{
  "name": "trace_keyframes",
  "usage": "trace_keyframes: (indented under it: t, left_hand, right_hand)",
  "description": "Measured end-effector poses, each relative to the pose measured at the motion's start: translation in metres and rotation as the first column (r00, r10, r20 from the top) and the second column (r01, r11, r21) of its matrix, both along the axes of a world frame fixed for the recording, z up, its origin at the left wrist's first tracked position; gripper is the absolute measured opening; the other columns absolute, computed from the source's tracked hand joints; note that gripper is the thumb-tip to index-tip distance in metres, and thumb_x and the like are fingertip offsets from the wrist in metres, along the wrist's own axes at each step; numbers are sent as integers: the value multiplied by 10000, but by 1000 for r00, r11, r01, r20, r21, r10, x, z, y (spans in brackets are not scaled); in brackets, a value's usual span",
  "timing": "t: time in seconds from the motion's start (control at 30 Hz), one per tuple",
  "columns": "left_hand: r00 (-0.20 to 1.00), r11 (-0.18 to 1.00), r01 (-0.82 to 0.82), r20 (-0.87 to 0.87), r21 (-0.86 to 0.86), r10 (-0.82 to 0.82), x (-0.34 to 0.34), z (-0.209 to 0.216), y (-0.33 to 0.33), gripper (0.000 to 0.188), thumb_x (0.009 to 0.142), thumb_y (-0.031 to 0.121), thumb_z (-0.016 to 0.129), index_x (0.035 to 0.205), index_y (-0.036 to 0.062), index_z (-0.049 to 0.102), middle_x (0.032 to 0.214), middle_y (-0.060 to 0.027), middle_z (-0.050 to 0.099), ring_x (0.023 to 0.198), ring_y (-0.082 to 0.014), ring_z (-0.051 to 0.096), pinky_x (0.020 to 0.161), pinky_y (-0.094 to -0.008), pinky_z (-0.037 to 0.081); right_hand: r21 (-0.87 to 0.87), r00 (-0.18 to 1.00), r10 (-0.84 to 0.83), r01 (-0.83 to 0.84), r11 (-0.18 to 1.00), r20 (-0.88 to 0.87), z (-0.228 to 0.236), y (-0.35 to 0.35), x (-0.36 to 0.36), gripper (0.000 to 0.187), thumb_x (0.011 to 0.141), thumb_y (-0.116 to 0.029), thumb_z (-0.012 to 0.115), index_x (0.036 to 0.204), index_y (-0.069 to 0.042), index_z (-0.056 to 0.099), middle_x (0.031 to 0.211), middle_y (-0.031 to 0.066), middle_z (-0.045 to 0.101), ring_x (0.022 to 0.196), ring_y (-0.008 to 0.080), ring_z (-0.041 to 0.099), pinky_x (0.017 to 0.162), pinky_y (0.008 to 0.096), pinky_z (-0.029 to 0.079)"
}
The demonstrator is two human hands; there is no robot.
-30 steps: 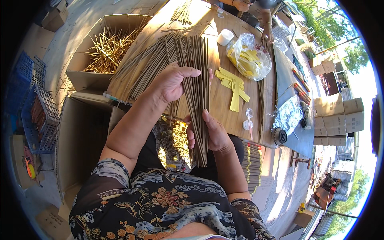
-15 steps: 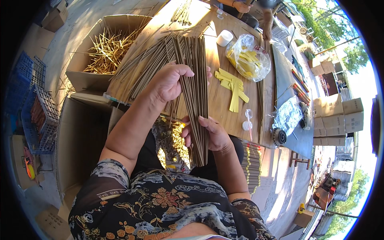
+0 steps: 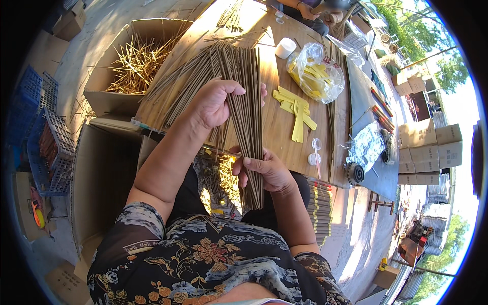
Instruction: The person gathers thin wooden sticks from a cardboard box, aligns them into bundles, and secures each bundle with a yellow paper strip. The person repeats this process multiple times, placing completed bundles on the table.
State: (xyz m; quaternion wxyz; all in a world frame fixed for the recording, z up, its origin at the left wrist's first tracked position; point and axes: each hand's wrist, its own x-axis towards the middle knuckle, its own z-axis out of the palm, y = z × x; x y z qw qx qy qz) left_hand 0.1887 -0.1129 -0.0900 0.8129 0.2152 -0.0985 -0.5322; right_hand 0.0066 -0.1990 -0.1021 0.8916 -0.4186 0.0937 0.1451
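Note:
A fanned bundle of thin brown sticks [image 3: 249, 122], which look like incense sticks, is held upright between my hands above the near table edge. My left hand [image 3: 219, 103] grips its upper part, the thumb lying across the front and fingertips showing at the far side. Lower down, my right hand [image 3: 265, 170] is closed round the bundle with its thumb over the front. Behind my left hand a large spread of similar loose sticks [image 3: 188, 84] lies on the wooden table [image 3: 272, 122]. Yellow paper strips [image 3: 296, 113] lie right of the bundle.
A clear bag of yellow strips [image 3: 316, 73] and a white container [image 3: 285, 48] stand farther back. At left are a cardboard box of sticks [image 3: 137, 61] and an open box [image 3: 104, 173]. Banded bundles [image 3: 319, 211] lie by my right elbow. Another person's hands [image 3: 320, 12] work at the far end.
My right thumb has shifted left across the bundle, and the hand has adjusted its grip slightly. My left hand stays nearly still. The other person's hands have drawn back from the table's far edge.

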Motion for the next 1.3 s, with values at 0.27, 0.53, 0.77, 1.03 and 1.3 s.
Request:
trace_keyframes:
  t: [0.27, 0.53, 0.77, 1.03, 1.3]
  left_hand:
    - [819, 830, -540, 313, 138, 481, 11, -12, -4, 404, 751, 40, 571, 1131, -60, 478, 1100, -202, 533, 1021, -252, 536, 907, -341, 436]
    - [293, 572, -818, 806, -66, 513, 7, 12, 15, 187, 801, 34, 608, 983, -8, 600, 894, -42, 609, 793, -66, 547, 720, -183, 444]
    - [472, 668, -738, 781, 96, 409, 5, 18, 18, 159, 799, 58, 620, 930, -31, 617, 793, -27, 604, 707, -52, 541, 647, -166, 440]
    - [480, 668, -730, 803, 143, 353, 8, 19, 23, 122, 803, 82, 619, 859, -27, 611, 736, -11, 587, 647, -52, 527, 600, -172, 429]
    - [498, 639, -769, 601, -29, 626, 18, 33, 36, 94, 820, 108, 593, 840, 21, 563, 564, 31, 477, 444, -15, 367, 384, -139, 267]
  right_hand:
    - [-197, 996, -86, 80, 977, -21, -5, 7, 0, 204, 838, -136, 569, 989, -12, 508, 679, 34, 527, 521, 116, 505, 498, 237, 440]
    - [-439, 998, -54, 61, 896, 29, -18, 6, -1, 154, 875, -131, 517, 984, -28, 480, 722, 14, 524, 586, 72, 492, 512, 206, 424]
    - [-615, 998, -53, 61, 786, 31, -20, 12, -1, 157, 876, -143, 511, 978, -30, 473, 706, -5, 488, 605, 60, 464, 538, 213, 414]
    - [-764, 998, -59, 19, 644, -25, -19, 14, -1, 143, 864, -134, 529, 949, -30, 481, 700, -20, 469, 576, 46, 449, 522, 200, 399]
    - [-659, 998, -28, -12, 752, -50, -11, 12, -4, 173, 852, -109, 536, 991, -18, 485, 721, -7, 502, 591, 54, 474, 535, 203, 412]
